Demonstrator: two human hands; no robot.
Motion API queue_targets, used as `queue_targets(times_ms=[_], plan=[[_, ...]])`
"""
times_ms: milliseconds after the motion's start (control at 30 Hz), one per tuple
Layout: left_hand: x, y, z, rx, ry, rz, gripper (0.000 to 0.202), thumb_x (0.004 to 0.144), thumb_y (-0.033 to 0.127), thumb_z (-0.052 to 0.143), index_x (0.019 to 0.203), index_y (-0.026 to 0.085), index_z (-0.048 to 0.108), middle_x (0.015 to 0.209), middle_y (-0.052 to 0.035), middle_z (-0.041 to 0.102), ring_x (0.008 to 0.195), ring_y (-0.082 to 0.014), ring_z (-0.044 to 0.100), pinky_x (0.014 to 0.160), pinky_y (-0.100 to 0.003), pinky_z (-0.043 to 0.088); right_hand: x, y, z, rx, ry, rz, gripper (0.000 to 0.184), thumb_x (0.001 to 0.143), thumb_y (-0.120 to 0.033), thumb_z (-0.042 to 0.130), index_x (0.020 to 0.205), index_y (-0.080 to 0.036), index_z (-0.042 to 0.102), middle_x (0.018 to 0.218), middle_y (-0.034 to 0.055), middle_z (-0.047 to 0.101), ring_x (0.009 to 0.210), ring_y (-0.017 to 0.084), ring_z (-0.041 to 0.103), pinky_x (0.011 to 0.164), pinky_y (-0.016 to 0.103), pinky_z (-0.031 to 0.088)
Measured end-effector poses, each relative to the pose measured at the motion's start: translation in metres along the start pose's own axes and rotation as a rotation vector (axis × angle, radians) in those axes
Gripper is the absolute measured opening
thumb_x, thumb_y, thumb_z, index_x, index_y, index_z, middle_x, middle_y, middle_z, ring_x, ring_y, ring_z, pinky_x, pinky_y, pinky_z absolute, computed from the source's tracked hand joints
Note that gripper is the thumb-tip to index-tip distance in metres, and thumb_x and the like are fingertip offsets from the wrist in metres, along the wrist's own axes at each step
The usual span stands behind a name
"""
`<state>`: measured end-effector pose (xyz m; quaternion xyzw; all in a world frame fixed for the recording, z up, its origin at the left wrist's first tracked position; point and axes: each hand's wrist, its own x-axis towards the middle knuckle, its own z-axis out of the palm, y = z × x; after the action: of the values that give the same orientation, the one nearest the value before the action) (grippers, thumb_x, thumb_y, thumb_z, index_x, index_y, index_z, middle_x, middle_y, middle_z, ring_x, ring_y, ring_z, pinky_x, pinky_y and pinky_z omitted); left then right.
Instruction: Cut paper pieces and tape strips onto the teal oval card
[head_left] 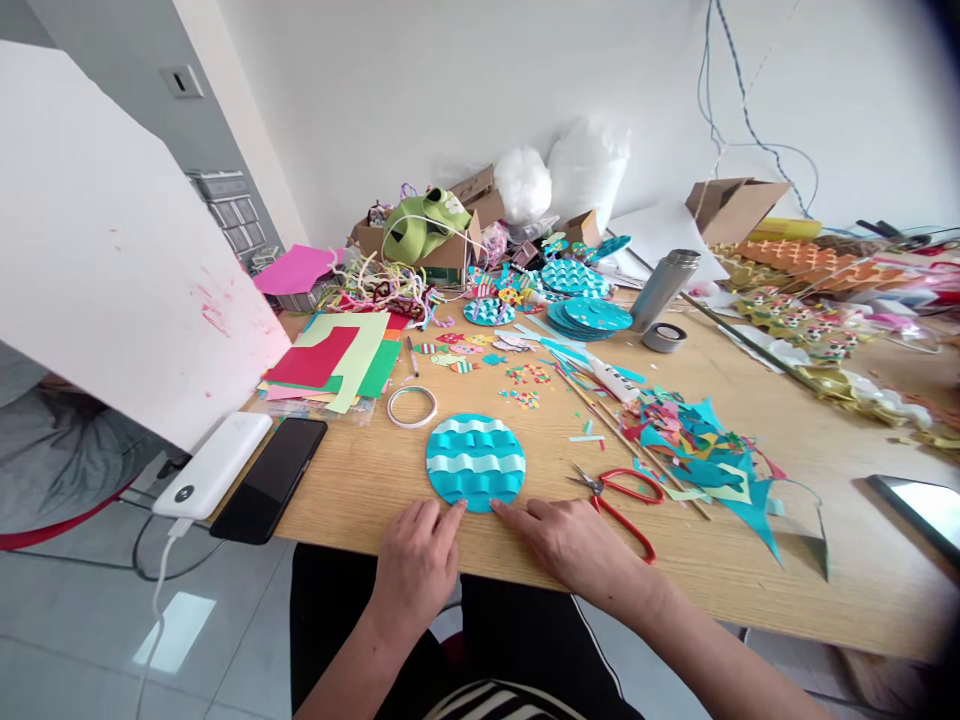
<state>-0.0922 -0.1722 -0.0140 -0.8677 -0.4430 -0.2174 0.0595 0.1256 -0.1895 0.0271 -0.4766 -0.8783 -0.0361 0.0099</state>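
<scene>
A round blue paper disc with wavy light and dark stripes lies flat near the table's front edge. My left hand rests on the table just below it, fingers stretched, the fingertips touching the disc's lower rim. My right hand lies flat beside it, index finger pointing at the same lower rim. Neither hand holds anything. Red-handled scissors lie just right of my right hand.
A tape roll, a black phone and a white power bank sit to the left. Coloured paper sheets, paper scraps, wooden sticks, a stack of blue discs, a metal flask and boxes fill the table.
</scene>
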Motion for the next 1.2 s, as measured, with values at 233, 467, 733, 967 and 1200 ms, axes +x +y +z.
queue_targets(times_ms=[233,467,733,967,1200], plan=[[0.000,-0.002,0.001,-0.063,0.027,-0.038,0.041,0.079,0.006,0.043,0.111,0.023,0.062,0.072,-0.0030,0.056,0.071,-0.0178,0.055,0.063,-0.031,0.043,-0.005,0.009,0.017,0.102,0.077,0.000,0.043,0.085,-0.009,0.045,0.126,-0.021,0.054,0.069,-0.0004,0.064,0.050,0.010,0.055,0.045,0.025,0.025],[-0.004,-0.005,0.003,-0.079,0.060,-0.002,0.044,0.081,0.006,0.040,0.122,0.016,0.053,0.079,-0.0050,0.058,0.075,-0.0177,0.056,0.067,-0.030,0.045,-0.010,0.008,0.027,0.218,0.193,0.006,0.042,0.089,-0.010,0.035,0.129,-0.014,0.049,0.077,0.0042,0.065,0.063,0.012,0.061,0.054,0.022,0.039],[0.000,-0.006,-0.002,0.058,-0.017,0.149,0.053,0.080,0.005,0.044,0.128,0.027,0.050,0.075,-0.0023,0.052,0.069,-0.0160,0.053,0.061,-0.029,0.043,-0.011,0.007,0.028,0.228,0.257,0.032,0.040,0.091,-0.012,0.035,0.128,-0.013,0.049,0.073,0.0041,0.064,0.058,0.012,0.059,0.051,0.021,0.038],[0.004,-0.005,-0.005,0.030,-0.067,0.121,0.052,0.077,0.005,0.046,0.124,0.026,0.055,0.076,-0.0026,0.054,0.071,-0.0167,0.054,0.061,-0.030,0.044,-0.012,0.007,0.025,0.239,0.267,0.007,0.035,0.091,-0.012,0.035,0.119,-0.016,0.056,0.070,0.0026,0.061,0.057,0.011,0.056,0.051,0.021,0.036],[-0.002,-0.011,0.001,-0.143,0.035,0.098,0.048,0.081,0.007,0.043,0.125,0.023,0.053,0.075,-0.0036,0.057,0.069,-0.0161,0.056,0.061,-0.028,0.045,-0.017,0.010,0.032,0.318,0.498,0.147,0.036,0.091,-0.009,0.035,0.123,-0.015,0.050,0.068,0.0019,0.062,0.055,0.012,0.058,0.050,0.023,0.039]])
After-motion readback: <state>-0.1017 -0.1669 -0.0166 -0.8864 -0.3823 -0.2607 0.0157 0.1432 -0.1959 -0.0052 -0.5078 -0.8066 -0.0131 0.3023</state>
